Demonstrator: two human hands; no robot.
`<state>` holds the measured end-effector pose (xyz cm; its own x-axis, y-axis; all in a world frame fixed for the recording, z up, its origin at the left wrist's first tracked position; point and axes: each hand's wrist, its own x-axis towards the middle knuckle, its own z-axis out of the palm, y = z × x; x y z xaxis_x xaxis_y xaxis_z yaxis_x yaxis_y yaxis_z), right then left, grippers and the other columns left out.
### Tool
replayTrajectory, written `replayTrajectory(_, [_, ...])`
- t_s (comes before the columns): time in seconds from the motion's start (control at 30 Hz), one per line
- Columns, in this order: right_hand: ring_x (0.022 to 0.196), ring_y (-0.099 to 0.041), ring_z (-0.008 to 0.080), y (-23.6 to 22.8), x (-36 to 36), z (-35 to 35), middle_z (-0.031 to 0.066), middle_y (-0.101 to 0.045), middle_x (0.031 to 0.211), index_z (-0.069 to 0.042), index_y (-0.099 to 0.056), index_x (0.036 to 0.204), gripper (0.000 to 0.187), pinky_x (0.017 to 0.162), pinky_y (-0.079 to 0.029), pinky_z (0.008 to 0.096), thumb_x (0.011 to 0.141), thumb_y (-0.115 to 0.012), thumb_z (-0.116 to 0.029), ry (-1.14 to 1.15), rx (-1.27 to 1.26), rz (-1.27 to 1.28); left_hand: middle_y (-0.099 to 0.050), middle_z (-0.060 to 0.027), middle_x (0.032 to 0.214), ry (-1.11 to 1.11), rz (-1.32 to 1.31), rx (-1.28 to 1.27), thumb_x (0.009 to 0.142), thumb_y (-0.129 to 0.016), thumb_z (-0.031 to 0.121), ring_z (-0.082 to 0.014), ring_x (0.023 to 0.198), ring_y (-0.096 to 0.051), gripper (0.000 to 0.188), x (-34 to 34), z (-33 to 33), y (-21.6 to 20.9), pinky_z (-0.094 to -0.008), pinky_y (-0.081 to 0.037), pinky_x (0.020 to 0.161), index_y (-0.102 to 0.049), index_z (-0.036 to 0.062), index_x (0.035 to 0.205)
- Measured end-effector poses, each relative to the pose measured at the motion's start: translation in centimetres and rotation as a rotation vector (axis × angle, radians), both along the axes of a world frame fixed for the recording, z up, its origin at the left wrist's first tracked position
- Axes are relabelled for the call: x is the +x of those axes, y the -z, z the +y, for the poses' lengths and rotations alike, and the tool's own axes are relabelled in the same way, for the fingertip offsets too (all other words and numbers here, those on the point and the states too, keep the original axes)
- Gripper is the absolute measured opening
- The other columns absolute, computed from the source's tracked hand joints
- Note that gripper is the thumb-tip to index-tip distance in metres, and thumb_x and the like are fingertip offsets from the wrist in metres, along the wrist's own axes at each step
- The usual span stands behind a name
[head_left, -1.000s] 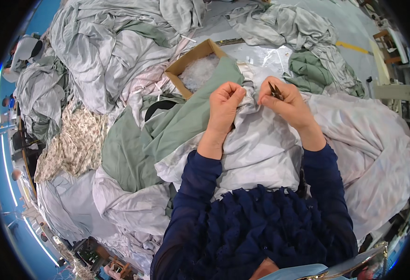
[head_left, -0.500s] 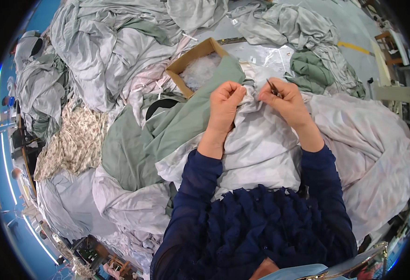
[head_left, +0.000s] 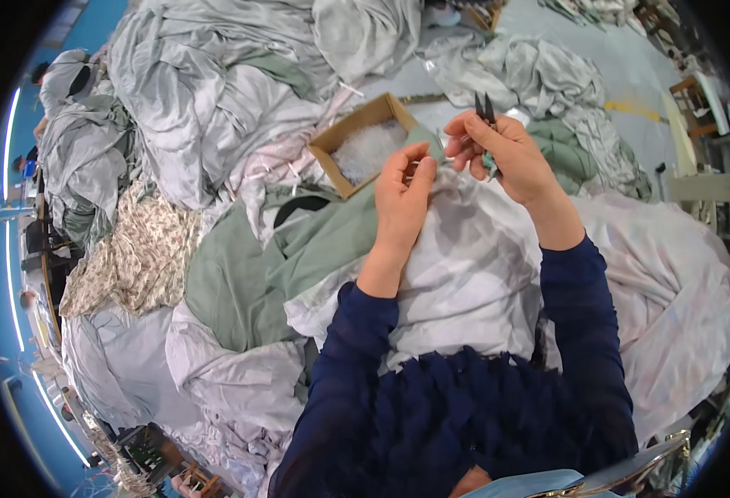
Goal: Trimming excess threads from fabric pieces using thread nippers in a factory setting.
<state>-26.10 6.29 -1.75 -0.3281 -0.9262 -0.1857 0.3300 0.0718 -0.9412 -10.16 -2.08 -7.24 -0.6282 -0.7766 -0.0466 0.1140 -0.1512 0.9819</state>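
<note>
Small dark-bladed thread snips [head_left: 485, 108] stick up out of my right hand [head_left: 502, 158], which is closed around them, its fingers curled loosely. To its left, my left hand [head_left: 404, 199] is raised over the cloth with its fingers bent and the thumb apart, and nothing shows between them. Under both hands spreads a white cloth [head_left: 473, 266], falling in folds toward my body. A sage green cloth [head_left: 236, 282] joins it on the left, partly beneath my left wrist.
An open cardboard box [head_left: 332, 170] with clear plastic film stands beyond my left hand. Grey-white cloth [head_left: 207, 100] is heaped at the far left, near a floral cloth [head_left: 137, 257]. Pale striped cloth [head_left: 656, 307] lies at right. A person [head_left: 66, 79] is at the far left edge.
My left fingers have let go of the white cloth they were pinching. My right hand has risen and moved away, turning the snips so that their blades point up.
</note>
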Motion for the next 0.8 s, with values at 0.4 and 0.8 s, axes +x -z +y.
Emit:
replayTrajectory(0.4, [0.097, -0.061, 0.0106, -1.5, -0.9, -7.5, 0.0041, -0.064, 0.112, -0.007, -0.053, 0.133, 0.045, 0.081, -0.053, 0.0281, 0.1, -0.051, -0.038, -0.242, -0.045, -0.182, -0.063, -0.0063, 0.097, 0.027, 0.048, -0.426, 0.08, -0.07, 0.003, -0.0206, 0.086, -0.065, 0.021, -3.3, -6.9, -2.4, -0.0324, -0.054, 0.073, -0.068, 0.0034, 0.101])
replayTrajectory(0.8, [0.1, -0.063, 0.0197, -0.2, -7.9, -4.3, 0.0112, -0.056, 0.126, -0.006, -0.052, 0.134, 0.045, 0.063, -0.05, 0.0263, 0.099, -0.051, -0.035, 0.204, 0.075, -0.022, -0.068, -0.0075, 0.07, -0.539, -0.651, -1.052, 0.09, -0.058, 0.023, -0.0268, 0.068, -0.065, 0.022, 0.2, -22.7, 0.3, -0.039, -0.048, 0.062, -0.068, 0.0054, 0.083])
